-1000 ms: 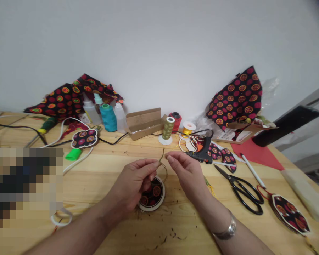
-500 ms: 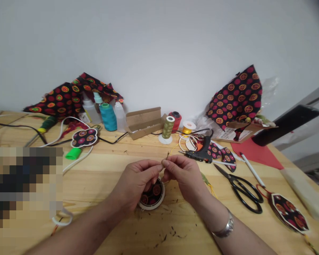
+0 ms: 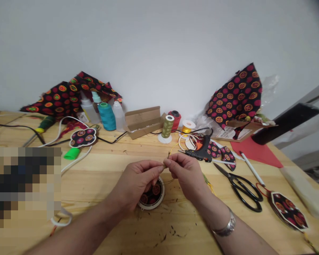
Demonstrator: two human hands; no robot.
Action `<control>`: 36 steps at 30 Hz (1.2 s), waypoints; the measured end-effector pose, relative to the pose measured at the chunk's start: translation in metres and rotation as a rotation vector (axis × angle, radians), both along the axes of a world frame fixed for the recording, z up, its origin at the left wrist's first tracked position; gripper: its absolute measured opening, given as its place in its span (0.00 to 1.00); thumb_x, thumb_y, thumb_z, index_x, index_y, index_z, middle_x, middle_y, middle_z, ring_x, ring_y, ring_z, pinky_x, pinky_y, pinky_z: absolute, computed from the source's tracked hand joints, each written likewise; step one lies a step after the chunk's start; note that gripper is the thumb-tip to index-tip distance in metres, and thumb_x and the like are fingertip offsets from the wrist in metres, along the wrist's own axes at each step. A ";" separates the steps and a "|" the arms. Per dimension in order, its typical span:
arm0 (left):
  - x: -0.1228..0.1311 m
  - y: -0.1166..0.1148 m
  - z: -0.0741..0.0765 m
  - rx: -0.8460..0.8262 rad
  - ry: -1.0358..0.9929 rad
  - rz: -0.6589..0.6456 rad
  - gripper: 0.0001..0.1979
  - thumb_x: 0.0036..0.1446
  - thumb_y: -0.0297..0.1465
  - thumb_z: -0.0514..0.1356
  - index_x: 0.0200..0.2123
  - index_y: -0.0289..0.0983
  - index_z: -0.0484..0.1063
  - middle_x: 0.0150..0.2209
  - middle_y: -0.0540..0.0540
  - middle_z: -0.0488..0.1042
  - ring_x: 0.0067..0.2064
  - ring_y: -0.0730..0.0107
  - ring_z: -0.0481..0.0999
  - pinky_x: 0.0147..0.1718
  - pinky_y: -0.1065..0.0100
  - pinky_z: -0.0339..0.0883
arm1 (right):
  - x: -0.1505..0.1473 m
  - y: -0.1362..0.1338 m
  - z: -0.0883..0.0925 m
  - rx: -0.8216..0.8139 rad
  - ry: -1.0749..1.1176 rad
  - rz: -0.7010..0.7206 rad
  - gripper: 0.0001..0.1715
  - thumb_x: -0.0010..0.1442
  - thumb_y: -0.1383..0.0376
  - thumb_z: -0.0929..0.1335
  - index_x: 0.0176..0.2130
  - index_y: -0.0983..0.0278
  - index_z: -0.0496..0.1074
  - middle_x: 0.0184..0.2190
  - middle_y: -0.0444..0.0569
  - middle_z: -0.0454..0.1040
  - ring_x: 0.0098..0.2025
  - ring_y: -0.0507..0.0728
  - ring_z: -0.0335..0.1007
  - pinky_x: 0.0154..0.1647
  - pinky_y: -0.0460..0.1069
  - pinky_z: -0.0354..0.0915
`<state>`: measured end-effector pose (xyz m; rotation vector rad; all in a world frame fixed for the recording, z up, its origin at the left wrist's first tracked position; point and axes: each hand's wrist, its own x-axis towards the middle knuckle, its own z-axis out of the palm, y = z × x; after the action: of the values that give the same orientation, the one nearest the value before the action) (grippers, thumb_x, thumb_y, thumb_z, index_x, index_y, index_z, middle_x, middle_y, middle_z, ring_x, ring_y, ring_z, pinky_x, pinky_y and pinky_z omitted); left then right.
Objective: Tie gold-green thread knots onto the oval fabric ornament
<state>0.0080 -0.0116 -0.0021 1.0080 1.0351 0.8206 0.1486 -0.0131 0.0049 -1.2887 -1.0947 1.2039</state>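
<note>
My left hand and my right hand meet fingertip to fingertip above the table, both pinching a thin olive-brown cord. A short end of it sticks up between the fingers, and a strand runs below my right fingers. Beneath my left hand lies a round white-rimmed piece with dark patterned fabric, partly covered by the fingers. Just right of my right wrist is a green and yellow tassel, half hidden. Black-handled scissors lie farther right.
Behind the hands stand a cardboard box, an olive thread spool and a teal thread cone. A black glue gun lies at back right. An octagonal fabric piece is at right, a flower-shaped one at left.
Both hands stay pinched on the cord, with the fingertips shifting slightly. More of the strand shows below my right fingers. The view has moved a little.
</note>
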 end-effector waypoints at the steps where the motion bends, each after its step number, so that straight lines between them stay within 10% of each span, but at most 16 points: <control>1: 0.000 0.000 0.000 -0.001 -0.002 -0.002 0.11 0.48 0.38 0.62 0.27 0.35 0.75 0.14 0.56 0.59 0.16 0.82 0.51 0.16 0.75 0.41 | 0.000 0.000 0.000 0.006 -0.003 -0.005 0.08 0.45 0.64 0.70 0.20 0.65 0.68 0.13 0.37 0.59 0.18 0.46 0.50 0.18 0.44 0.48; 36: 0.002 0.000 0.005 -0.015 0.057 0.025 0.11 0.44 0.37 0.64 0.26 0.35 0.77 0.14 0.56 0.59 0.16 0.82 0.51 0.15 0.76 0.41 | 0.001 0.000 0.003 0.019 -0.077 -0.006 0.08 0.45 0.64 0.70 0.21 0.66 0.71 0.15 0.39 0.63 0.18 0.46 0.49 0.16 0.43 0.47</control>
<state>0.0101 -0.0112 0.0030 1.0123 1.1031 0.8069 0.1498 -0.0129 0.0076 -1.3324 -1.1534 1.1450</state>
